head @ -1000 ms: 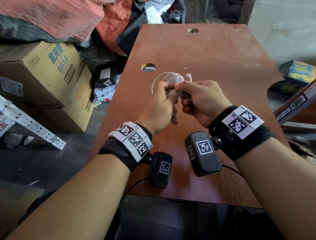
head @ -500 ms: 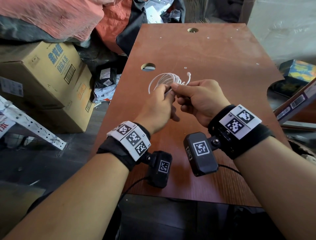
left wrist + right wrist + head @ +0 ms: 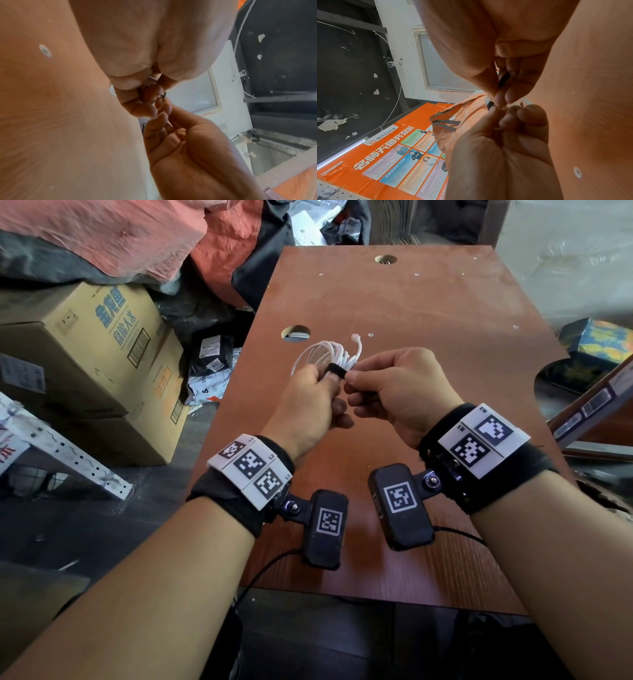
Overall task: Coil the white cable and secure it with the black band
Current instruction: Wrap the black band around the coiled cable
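- A reddish-brown wooden surface [image 3: 428, 344] fills the middle of the head view, with a round hole [image 3: 295, 333] near its left edge. That hole is the landmark below.
- Cardboard boxes [image 3: 102, 364] sit on the floor well to the left of the hole.
- The left hand [image 3: 308, 409] is just below and right of the hole, raised above the surface. Its fingers are curled round the gathered side of the cable, and its thumb presses on the band.
- The right hand [image 3: 397, 392] is further right of the hole, touching the left hand. Its thumb and forefinger pinch the free end of the band; its other fingers are curled.
- The cable [image 3: 325, 354], white and already wound into several loops, fans out of the left hand toward the hole. One plug end [image 3: 356, 338] sticks up beside the loops.
- The band [image 3: 337, 370], a short black strip, lies across the gathered loops between the two thumbs.
- Judged step: coiling looks done, and the band is being wrapped round the bundle.
- The next move likely calls for pulling the band snug round all the loops and fastening it on itself, while the left hand keeps the loops from springing apart.
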`<move>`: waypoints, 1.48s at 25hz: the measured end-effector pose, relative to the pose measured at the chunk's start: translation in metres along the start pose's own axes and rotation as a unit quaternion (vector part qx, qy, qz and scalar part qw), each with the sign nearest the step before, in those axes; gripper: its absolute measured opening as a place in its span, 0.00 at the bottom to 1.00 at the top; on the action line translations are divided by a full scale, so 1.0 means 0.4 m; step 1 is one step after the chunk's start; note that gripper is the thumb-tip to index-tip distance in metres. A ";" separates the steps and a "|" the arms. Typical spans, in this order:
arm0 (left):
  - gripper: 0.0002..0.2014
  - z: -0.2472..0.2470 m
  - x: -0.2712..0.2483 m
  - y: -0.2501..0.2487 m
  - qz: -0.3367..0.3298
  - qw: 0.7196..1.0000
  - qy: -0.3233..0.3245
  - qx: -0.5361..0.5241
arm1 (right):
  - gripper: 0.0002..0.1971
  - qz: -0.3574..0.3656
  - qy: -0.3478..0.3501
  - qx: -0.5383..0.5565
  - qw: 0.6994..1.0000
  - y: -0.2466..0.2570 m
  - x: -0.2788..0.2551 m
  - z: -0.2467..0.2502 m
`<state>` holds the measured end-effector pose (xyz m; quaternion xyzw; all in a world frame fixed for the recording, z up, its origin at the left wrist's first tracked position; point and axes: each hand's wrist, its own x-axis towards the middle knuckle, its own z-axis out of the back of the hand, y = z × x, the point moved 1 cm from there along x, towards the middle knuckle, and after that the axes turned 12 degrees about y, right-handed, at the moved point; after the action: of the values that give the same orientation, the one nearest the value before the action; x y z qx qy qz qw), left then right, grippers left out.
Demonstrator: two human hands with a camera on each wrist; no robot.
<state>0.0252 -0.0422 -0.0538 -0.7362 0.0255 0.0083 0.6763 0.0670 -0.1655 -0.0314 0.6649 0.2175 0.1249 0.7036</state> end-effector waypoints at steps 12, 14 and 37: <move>0.13 0.004 -0.015 -0.030 0.018 0.983 0.013 -0.180 | 0.02 0.015 0.005 -0.007 1.000 0.000 -0.003 -0.008; 0.11 0.008 -0.016 -0.030 0.017 0.984 0.006 -0.179 | 0.03 0.019 0.007 -0.012 1.000 0.001 -0.003 -0.009; 0.13 0.007 -0.025 -0.021 0.066 0.978 0.011 -0.198 | 0.10 0.000 -0.032 -0.007 0.999 -0.017 -0.002 -0.010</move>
<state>0.0158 -0.0384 -0.0454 -0.8522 0.0790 0.0496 0.5149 0.0635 -0.1630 -0.0382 0.6637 0.1942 0.1056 0.7146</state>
